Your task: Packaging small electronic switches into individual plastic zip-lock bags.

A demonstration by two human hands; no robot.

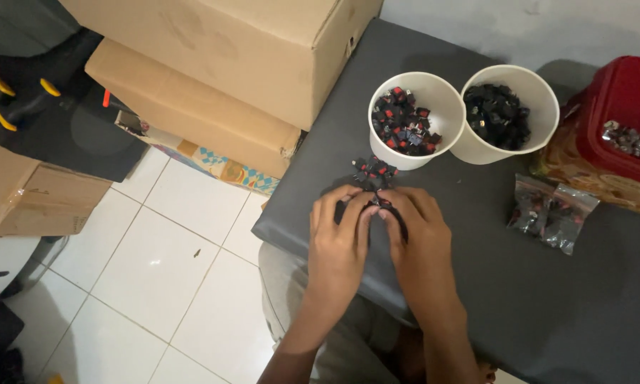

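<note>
Matt grey table cover [547,299], smooth white paper cups [444,107], glossy red plastic tub [618,99].

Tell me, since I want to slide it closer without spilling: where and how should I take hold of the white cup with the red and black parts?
Probably grip the white cup around its bare upper wall just under the rim, from the person's left, the side near the cardboard box. It stands upright, the second white cup touches its other side, and both hands work just in front.
</note>
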